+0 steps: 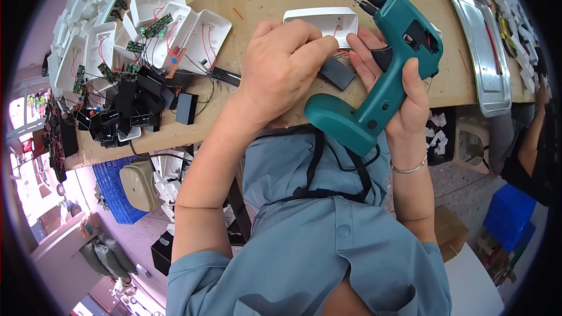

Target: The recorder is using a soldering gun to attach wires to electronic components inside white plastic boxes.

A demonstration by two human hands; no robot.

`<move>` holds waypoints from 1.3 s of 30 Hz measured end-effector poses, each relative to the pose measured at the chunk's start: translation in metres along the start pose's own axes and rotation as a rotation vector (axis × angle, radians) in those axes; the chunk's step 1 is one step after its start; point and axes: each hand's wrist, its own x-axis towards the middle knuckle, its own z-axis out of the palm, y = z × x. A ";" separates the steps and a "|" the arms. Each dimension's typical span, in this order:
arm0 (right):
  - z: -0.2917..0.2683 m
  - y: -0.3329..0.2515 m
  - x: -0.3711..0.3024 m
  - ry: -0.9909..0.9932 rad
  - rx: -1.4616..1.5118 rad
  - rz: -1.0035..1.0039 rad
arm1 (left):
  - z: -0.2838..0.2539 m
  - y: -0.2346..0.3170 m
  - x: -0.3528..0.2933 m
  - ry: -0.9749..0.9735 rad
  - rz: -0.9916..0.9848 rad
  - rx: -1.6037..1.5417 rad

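My right hand [414,90] grips the handle of a teal pistol-shaped soldering gun [374,102], its thumb over the grip. The gun's metal tip and feed tube point away to the upper left. Some fingers of that hand reach out behind the trigger towards a shallow white plastic housing [322,16]. My left hand [284,70] is pinched closed in front of this housing, with a red wire [344,51] at its fingertips. Just below the wire lies a black rectangular box [338,74]. The left palm and what else may be in it are hidden.
On the left lie white housings [211,32] with red wires, green circuit boards [157,26] and a heap of black boxes [137,96]. A metal tray [486,52] lies along the right side. Another person's arm [530,134] shows at the far right.
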 end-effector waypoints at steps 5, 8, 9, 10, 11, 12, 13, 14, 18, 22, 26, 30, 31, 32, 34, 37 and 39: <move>0.000 -0.003 0.004 -0.040 -0.037 0.015 | 0.006 0.006 0.001 -0.023 -0.107 0.138; 0.000 -0.007 0.000 -0.050 -0.064 -0.012 | 0.010 0.005 0.005 -0.022 -0.118 0.191; 0.000 -0.009 -0.002 -0.048 -0.063 -0.011 | 0.009 0.005 0.006 -0.024 -0.119 0.190; 0.000 -0.013 -0.005 -0.069 -0.083 -0.028 | 0.008 0.005 0.006 -0.027 -0.141 0.204; 0.000 -0.016 -0.009 -0.089 -0.103 -0.045 | 0.007 0.006 0.007 -0.030 -0.163 0.218; -0.003 -0.019 -0.014 -0.084 -0.104 -0.045 | 0.007 0.006 0.007 -0.032 -0.163 0.214; -0.007 -0.022 -0.019 -0.072 -0.109 -0.075 | 0.006 0.007 0.008 -0.048 -0.181 0.230; -0.009 -0.025 -0.025 -0.060 -0.115 -0.104 | 0.007 0.008 0.009 -0.064 -0.200 0.245; -0.021 -0.043 -0.052 -0.075 -0.295 -0.102 | 0.008 0.005 0.012 0.016 -0.178 0.266; -0.020 -0.050 -0.078 0.015 -0.445 -0.180 | 0.009 -0.002 0.015 0.010 -0.177 0.235; -0.015 -0.052 -0.100 0.160 -0.632 -0.214 | 0.010 0.004 0.022 -0.096 -0.211 0.198; -0.013 -0.047 -0.112 0.264 -0.703 -0.164 | 0.016 -0.003 0.015 -0.091 -0.204 0.220; -0.013 -0.046 -0.113 0.265 -0.703 -0.163 | 0.017 -0.003 0.015 -0.087 -0.221 0.218; -0.011 -0.044 -0.114 0.274 -0.715 -0.141 | 0.018 -0.002 0.015 -0.083 -0.238 0.218; -0.009 -0.041 -0.113 0.284 -0.730 -0.117 | 0.020 -0.002 0.015 -0.069 -0.243 0.226; -0.009 -0.037 -0.112 0.274 -0.759 -0.100 | 0.023 -0.003 0.014 -0.041 -0.247 0.224; -0.009 -0.034 -0.111 0.265 -0.749 -0.090 | 0.024 -0.001 0.015 -0.027 -0.249 0.212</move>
